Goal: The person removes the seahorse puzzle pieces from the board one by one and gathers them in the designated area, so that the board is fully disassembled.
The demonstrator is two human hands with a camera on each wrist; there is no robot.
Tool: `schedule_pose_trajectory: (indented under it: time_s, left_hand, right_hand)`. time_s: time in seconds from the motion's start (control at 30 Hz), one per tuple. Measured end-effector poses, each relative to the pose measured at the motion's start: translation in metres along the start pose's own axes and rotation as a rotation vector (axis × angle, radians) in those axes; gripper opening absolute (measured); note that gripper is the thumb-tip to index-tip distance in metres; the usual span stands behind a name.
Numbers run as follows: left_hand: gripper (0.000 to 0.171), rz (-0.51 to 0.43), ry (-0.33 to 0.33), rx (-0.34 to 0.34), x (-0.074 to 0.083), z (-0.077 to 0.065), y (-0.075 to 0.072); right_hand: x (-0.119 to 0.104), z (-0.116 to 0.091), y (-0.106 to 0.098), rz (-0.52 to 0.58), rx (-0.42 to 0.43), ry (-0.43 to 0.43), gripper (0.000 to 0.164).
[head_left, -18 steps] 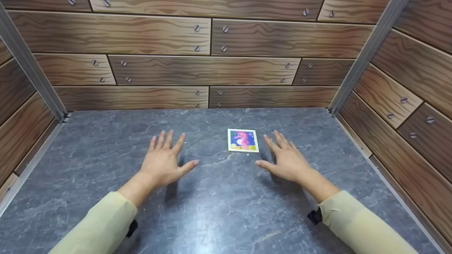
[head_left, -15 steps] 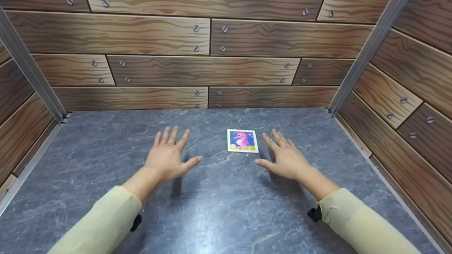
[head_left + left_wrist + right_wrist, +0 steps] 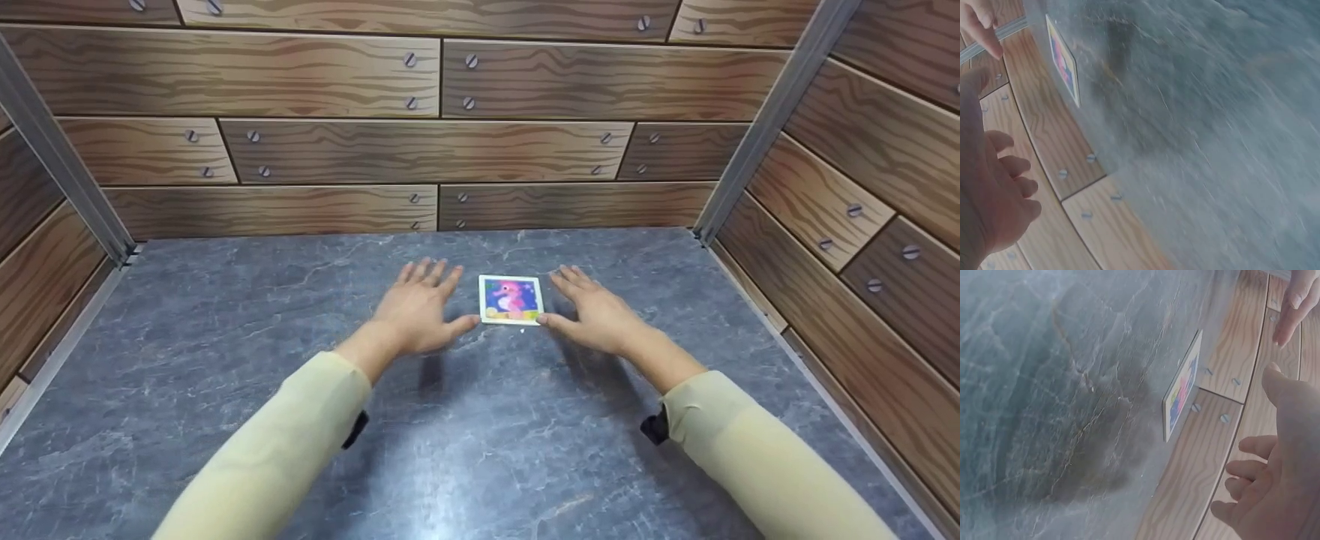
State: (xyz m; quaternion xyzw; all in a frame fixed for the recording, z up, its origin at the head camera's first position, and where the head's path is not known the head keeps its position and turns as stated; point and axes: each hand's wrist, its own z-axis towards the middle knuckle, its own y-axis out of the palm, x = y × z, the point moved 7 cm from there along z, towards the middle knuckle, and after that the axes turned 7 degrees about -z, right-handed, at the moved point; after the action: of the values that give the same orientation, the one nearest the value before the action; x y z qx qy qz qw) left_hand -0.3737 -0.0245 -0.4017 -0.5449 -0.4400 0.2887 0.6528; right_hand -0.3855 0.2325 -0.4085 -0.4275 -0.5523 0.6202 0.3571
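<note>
A flat, nearly square picture board (image 3: pixel 511 299) with a white border and a pink seahorse on blue lies on the grey marbled table. Just left of it is my left hand (image 3: pixel 415 310), palm down, fingers extended and slightly spread. On the other side my right hand (image 3: pixel 596 313) has its fingers stretched forward, and its thumb tip overlaps the board's near right corner in the head view. Both wrist views show a gap between the board (image 3: pixel 1063 61) and the hand wearing that camera, so the hands appear raised over the table. Neither hand holds anything.
Wood-patterned walls (image 3: pixel 330 150) with printed screws enclose the table (image 3: pixel 465 420) at the back and sides. Metal corner posts (image 3: pixel 776 112) stand at the back left and back right. A tiny white speck (image 3: pixel 522 331) lies in front of the board.
My left hand has moved right and forward, close to the board's left side. The right hand has shifted slightly forward. The board rests in the same place.
</note>
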Motion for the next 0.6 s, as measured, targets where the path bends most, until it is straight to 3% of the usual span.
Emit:
schedule_pose_trajectory:
  time_s: [0.27,0.6]
  left_hand:
    - [0.088,-0.022,0.07,-0.052,0.02,0.027,0.024]
    - [0.085,-0.039,0.052,-0.115,0.023,0.046,0.056]
  right_hand:
    - [0.009,0.012,0.012,0.025,-0.015,-0.017,0.078]
    - [0.004,0.02,0.03,0.077,-0.082,-0.063,0.071]
